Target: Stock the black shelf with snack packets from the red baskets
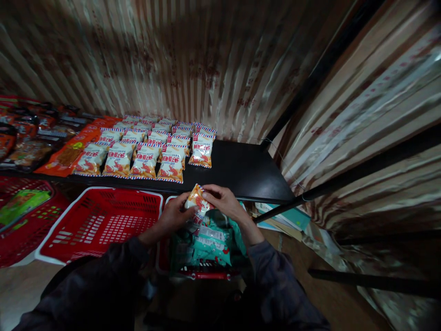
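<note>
Between my two hands is a small orange-and-white snack bag (pixel 198 201) with a striped edge. My left hand (pixel 176 212) grips its left side, and my right hand (pixel 223 201) pinches its upper right side. The bag is held in front of the shelf's front edge, above a red basket (pixel 210 276) with teal snack bags (pixel 212 241) in it. On the black shelf (pixel 237 172) beyond, rows of matching snack bags (pixel 119 158) stand leaning back, and one bag (pixel 201 149) sits at the right end of the rows.
Left of my arms sits a red basket with a white rim (pixel 99 191), and another red basket (pixel 55 207) holds a green packet (pixel 22 207). Orange packets (pixel 74 149) and dark snack packs (pixel 27 151) fill the shelf's left. A black metal post (pixel 296 110) rises at right.
</note>
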Demonstrator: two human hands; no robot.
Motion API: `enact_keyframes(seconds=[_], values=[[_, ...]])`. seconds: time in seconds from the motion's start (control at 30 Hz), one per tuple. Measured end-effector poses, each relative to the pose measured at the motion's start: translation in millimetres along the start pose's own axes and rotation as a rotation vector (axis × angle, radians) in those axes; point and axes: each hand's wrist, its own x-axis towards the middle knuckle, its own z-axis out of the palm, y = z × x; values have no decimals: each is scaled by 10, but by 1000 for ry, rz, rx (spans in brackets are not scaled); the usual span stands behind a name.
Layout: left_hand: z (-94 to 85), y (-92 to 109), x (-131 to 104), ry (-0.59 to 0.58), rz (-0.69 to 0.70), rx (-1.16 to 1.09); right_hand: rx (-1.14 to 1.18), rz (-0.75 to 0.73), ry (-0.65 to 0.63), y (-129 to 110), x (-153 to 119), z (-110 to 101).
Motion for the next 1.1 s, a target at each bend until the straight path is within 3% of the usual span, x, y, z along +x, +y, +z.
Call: enact_keyframes(seconds=[0.17,0.33,0.5,0.73,0.93,1.1], values=[[-39,272,57,-95,-11,-189,-39,-52,148,-214,1,-33],[-139,359,142,23,-107,-313,61,-28,460,-297,49,-256],[-91,447,197,14,-132,-569,152,-75,670,-216,139,-368],[-38,521,311,203,-153,-585,218,-81,720,-95,198,-248],[-181,429,449,371,-101,-575,303,-63,650,21,177,-123],[-313,441,492,419,-153,-574,347,-29,561,146,76,-1]])
